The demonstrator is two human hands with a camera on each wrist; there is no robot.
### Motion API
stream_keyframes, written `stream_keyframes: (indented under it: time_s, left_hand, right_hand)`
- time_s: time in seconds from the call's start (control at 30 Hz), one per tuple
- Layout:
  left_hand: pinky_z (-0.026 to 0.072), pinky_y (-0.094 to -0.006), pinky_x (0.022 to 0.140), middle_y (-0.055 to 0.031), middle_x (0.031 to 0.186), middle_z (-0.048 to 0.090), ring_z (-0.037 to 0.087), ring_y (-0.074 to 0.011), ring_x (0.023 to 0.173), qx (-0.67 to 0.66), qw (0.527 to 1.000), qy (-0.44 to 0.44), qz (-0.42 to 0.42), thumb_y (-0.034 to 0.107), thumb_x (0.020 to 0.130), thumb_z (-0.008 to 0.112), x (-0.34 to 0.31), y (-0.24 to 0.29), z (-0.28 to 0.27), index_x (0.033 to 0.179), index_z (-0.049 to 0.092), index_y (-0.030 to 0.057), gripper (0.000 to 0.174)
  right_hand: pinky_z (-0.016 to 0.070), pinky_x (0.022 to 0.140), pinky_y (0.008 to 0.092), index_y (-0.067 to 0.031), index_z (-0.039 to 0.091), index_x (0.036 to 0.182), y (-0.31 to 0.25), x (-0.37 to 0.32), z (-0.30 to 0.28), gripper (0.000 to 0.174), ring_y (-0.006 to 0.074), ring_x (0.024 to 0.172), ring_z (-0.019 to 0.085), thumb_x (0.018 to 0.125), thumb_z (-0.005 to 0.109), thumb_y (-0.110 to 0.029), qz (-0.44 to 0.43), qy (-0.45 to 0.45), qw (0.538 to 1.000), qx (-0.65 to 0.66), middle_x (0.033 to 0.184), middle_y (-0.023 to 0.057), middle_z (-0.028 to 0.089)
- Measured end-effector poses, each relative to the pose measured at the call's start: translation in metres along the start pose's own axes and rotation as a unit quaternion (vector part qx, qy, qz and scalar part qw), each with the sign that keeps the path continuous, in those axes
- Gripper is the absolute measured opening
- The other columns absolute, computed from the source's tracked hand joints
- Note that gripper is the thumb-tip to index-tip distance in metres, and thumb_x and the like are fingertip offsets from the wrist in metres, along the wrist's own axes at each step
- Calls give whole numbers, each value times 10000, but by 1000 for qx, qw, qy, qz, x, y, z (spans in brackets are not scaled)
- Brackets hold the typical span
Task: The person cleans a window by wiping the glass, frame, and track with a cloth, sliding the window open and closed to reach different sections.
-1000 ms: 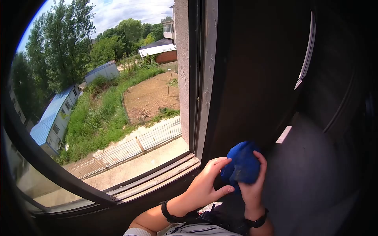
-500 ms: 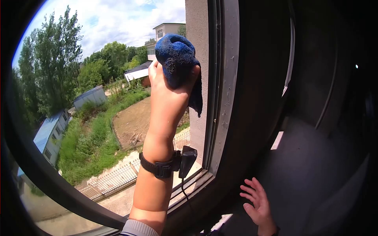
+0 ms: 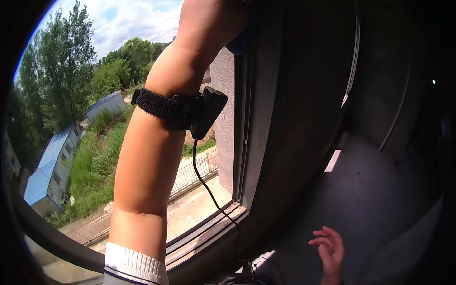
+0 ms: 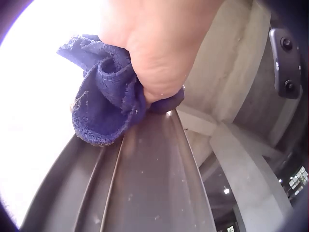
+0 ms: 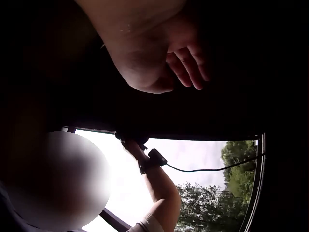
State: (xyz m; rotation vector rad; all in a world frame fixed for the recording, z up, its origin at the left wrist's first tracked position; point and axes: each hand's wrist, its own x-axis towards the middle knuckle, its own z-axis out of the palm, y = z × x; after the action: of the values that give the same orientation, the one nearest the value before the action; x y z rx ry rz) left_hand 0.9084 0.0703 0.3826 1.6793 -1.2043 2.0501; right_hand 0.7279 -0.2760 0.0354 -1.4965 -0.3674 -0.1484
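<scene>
High on the window frame [image 4: 149,179], my left hand [image 4: 161,53] holds a bunched blue cloth [image 4: 104,113] against the frame's edge. In the left wrist view the cloth hangs in folds on the bright outer side, and a bit of it shows past the hand on the inner side. The fingertips are hidden behind hand and cloth. The head view cuts off most of this hand [image 3: 213,19] at its top edge. Low on the right, my right hand [image 3: 330,249] is held in the air with fingers loosely bent and nothing in it.
A black camera [image 3: 211,111] is strapped to my left wrist, its cable [image 3: 202,178] running down past the sill [image 3: 209,230]. Beyond the window opening are a fence, grass and trees [image 3: 66,71]. A dark wall and grey floor [image 3: 370,190] lie to the right.
The cloth went from between both hands into the left hand, which rose over the window opening and then further up to the frame. The right hand came away and sank lower right.
</scene>
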Motion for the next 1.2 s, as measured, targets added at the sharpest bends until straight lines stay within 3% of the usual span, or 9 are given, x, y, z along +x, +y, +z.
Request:
stream_keyframes:
  time_s: [0.1, 0.17, 0.23, 0.37, 0.6, 0.77, 0.97, 1.1, 1.2]
  left_hand:
    - [492, -378, 935, -126, 1148, 656, 620, -317, 1076, 53, 994, 59, -73, -41, 796, 666, -43, 38, 9, 1094, 700, 45, 312]
    - [430, -404, 950, -74, 1304, 614, 545, -333, 1129, 132, 983, -85, -94, 79, 713, 739, -82, 50, -13, 1174, 687, 131, 467]
    - [405, -367, 959, -62, 1323, 607, 539, -293, 1136, 90, 981, -95, -141, -8, 646, 709, -112, 77, -13, 1233, 670, 151, 609]
    - [372, -401, 983, -65, 1400, 560, 512, -238, 1240, 71, 955, -171, -233, 20, 688, 715, -175, 132, -23, 1266, 651, 167, 600]
    - [428, -444, 981, -46, 1388, 549, 520, -335, 1125, 15, 905, -276, -322, -14, 592, 711, -281, 203, -43, 1289, 637, 218, 739]
    - [491, -421, 917, -38, 1305, 587, 552, -350, 1032, -44, 868, -379, -319, -3, 553, 726, -261, 184, -74, 1236, 661, 194, 714]
    - [448, -377, 970, -105, 1273, 630, 598, -303, 1106, -57, 929, -33, -365, 26, 737, 718, -192, 117, -87, 1150, 702, 75, 416]
    - [441, -385, 976, -70, 1257, 637, 597, -332, 1067, -26, 982, -68, -174, 25, 726, 699, -149, 70, -53, 1175, 686, 83, 454]
    - [457, -399, 956, -20, 1282, 595, 523, -335, 1046, 57, 971, -128, -194, -15, 662, 689, -152, 100, -43, 1162, 700, 171, 533]
  right_hand:
    - [492, 988, 386, 48, 478, 1343, 9, 20, -1, 507, 269, 1072, 647, 837, 508, 55, -32, -14, 999, -21, 1248, 220, 580]
    - [421, 1076, 433, 48, 477, 1360, -5, 54, 22, 518, 324, 1230, 565, 844, 510, 19, -127, 8, 987, -97, 1356, 245, 515]
    - [323, 1144, 478, 41, 413, 1431, -32, 97, 46, 590, 385, 1391, 398, 860, 534, -40, -302, -1, 901, -312, 1495, 273, 373]
    - [252, 1171, 483, 11, 258, 1529, -48, 186, 115, 675, 445, 1459, 237, 927, 531, -122, -484, 20, 815, -319, 1589, 290, 174]
    - [131, 1209, 368, 49, 170, 1535, -23, 254, 156, 606, 337, 1501, 173, 1048, 341, -269, -542, 46, 800, -252, 1607, 234, 181]
    - [134, 1208, 372, 38, 131, 1544, -19, 250, 159, 661, 338, 1500, 172, 1008, 431, -206, -530, 28, 810, -248, 1609, 235, 176]
    - [201, 1199, 401, 11, 227, 1535, -15, 246, 167, 657, 382, 1447, 305, 977, 481, -225, -554, 55, 800, -224, 1559, 248, 301]
    - [178, 1200, 382, 34, 141, 1544, -20, 243, 167, 634, 351, 1482, 232, 1000, 408, -153, -546, 25, 805, -230, 1599, 241, 206]
    - [211, 1190, 380, 34, 137, 1545, -21, 246, 168, 620, 338, 1473, 259, 1013, 396, -154, -551, 8, 808, -208, 1600, 236, 209]
